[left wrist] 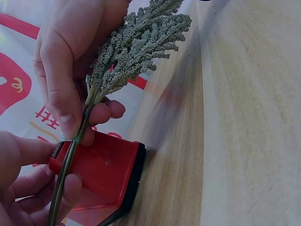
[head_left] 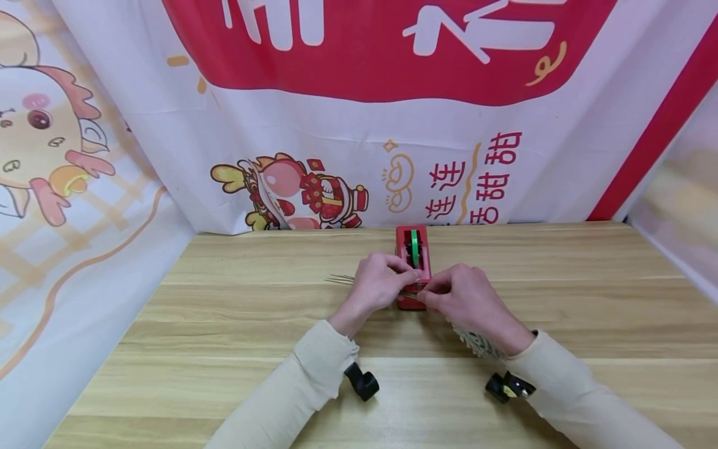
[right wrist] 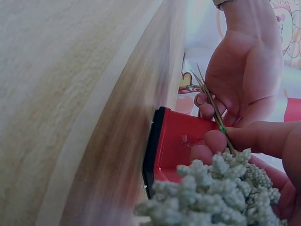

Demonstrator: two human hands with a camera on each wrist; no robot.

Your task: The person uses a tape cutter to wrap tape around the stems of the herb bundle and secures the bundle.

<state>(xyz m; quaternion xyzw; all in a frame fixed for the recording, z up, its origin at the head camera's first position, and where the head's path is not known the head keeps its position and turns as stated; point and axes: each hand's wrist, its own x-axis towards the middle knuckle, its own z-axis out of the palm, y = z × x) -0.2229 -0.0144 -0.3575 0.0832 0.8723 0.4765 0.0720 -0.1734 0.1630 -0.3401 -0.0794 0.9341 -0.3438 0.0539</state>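
Observation:
A bunch of pale green beaded dried flowers (left wrist: 141,47) spans both hands, its thin stems (left wrist: 66,174) crossing in front of a red tape dispenser (head_left: 412,302). My right hand (head_left: 468,296) pinches the stems just below the flower heads, beside a bit of green tape (right wrist: 222,128) around them. Farther down, my left hand (head_left: 378,284) holds the stems with curled fingers, one fingertip at the dispenser's toothed cutting edge (left wrist: 57,149). Bare stem ends stick out to the left of that hand in the head view. A green tape roll (head_left: 415,246) sits upright in the dispenser.
The dispenser stands near the back edge of a wood-grain table (head_left: 252,312). Behind it hangs a printed white and red cloth (head_left: 348,131), with more cloth on both sides. Black wrist mounts (head_left: 364,383) sit at both sleeves.

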